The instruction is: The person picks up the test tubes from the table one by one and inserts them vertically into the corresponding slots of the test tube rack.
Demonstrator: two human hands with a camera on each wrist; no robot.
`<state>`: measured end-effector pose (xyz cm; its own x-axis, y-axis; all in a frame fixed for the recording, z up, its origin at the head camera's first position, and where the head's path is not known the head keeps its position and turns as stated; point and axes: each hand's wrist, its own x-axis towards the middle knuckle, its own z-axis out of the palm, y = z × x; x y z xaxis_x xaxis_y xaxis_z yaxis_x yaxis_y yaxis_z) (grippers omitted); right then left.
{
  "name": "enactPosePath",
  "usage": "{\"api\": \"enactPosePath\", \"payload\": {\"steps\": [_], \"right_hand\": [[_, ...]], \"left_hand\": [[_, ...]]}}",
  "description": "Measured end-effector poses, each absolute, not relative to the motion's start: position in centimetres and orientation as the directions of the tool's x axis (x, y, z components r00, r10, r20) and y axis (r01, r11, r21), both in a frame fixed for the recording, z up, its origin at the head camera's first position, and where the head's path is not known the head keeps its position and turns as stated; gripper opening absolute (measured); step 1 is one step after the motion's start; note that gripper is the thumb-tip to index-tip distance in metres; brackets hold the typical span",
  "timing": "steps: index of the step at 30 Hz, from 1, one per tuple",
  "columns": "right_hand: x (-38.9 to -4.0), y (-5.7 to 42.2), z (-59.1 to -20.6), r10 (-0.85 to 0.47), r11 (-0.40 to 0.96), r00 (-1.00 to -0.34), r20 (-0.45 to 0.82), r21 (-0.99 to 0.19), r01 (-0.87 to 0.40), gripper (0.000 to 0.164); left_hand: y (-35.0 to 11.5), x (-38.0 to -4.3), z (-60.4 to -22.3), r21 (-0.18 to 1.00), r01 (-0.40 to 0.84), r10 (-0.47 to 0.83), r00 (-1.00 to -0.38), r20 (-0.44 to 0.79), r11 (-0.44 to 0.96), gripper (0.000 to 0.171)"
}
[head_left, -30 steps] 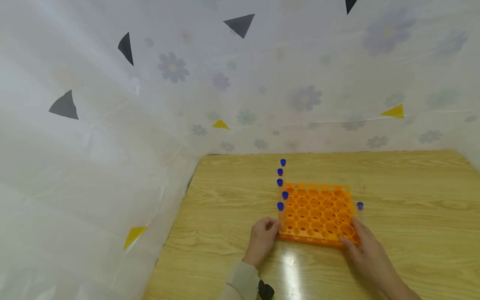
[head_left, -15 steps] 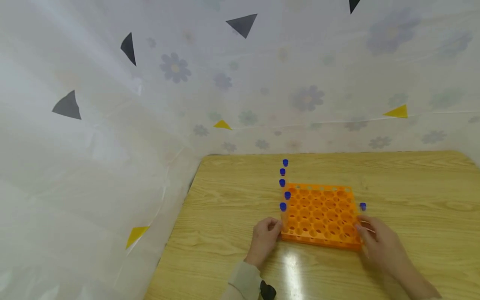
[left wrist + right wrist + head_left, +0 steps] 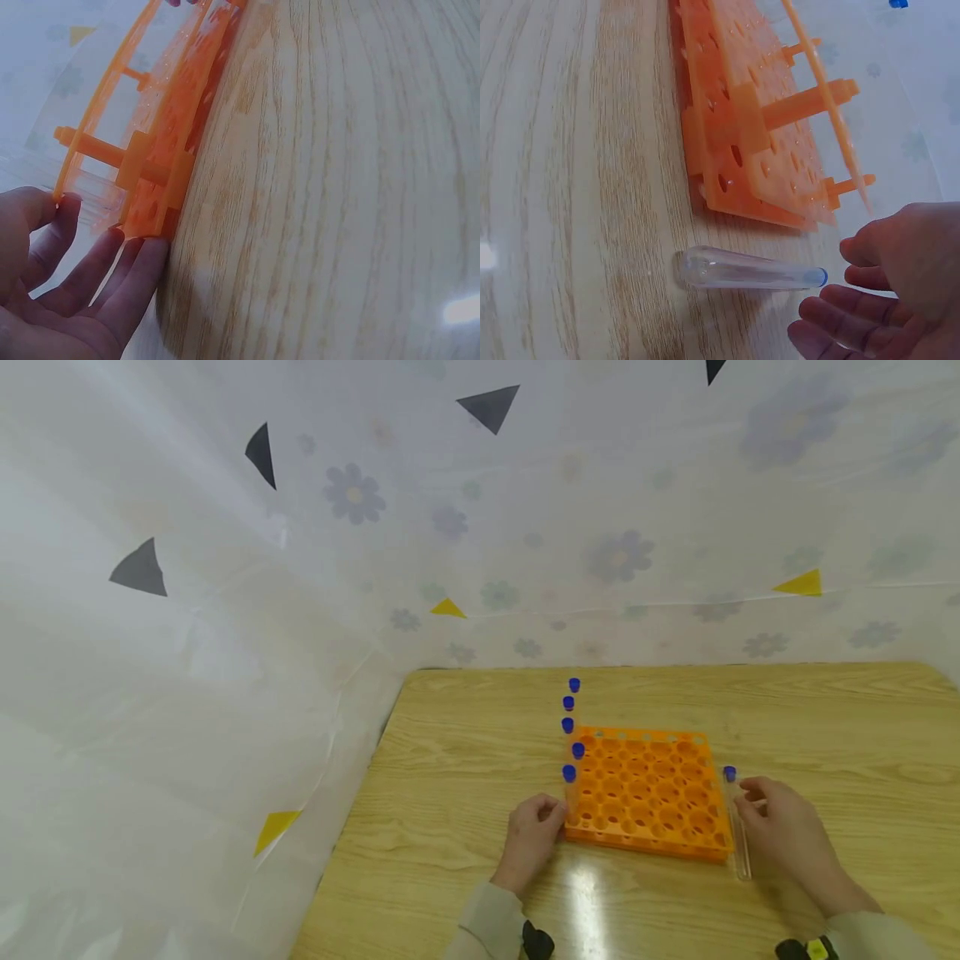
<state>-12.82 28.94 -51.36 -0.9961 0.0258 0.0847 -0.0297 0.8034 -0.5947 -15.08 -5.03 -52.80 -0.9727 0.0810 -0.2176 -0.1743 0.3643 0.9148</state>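
An orange test tube rack [image 3: 645, 845] with rows of round holes rests on the table. My left hand [image 3: 531, 842] holds its front left corner; in the left wrist view the thumb and index finger pinch the top plate while other fingers touch the lower tiers. Along the rack's left side stands a row of several clear tubes with blue caps [image 3: 569, 773]. A single clear test tube [image 3: 742, 268] with a blue cap lies on the table to the right of the rack. Beside that tube hovers my right hand [image 3: 787, 827], fingers loosely bent around nothing, fingertips near the cap.
The wood-grain table [image 3: 450, 735] reaches back to a pale flowered curtain [image 3: 540, 568], which also hangs along the left. Bare tabletop shows on both sides of the rack and in front of it.
My right hand has let go of the rack's front right corner and moved right, beside the lying tube. The left hand keeps its hold on the rack.
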Motion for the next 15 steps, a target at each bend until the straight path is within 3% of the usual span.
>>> {"api": "enactPosePath", "payload": {"steps": [15], "right_hand": [[-14.1,29.6,-52.8,0.013,0.857,-0.998,-0.059,-0.513,0.041,0.05]], "left_hand": [[-5.0,-14.9,-52.5,0.916,-0.168,0.078,-0.975,-0.21,0.365,0.023]]}}
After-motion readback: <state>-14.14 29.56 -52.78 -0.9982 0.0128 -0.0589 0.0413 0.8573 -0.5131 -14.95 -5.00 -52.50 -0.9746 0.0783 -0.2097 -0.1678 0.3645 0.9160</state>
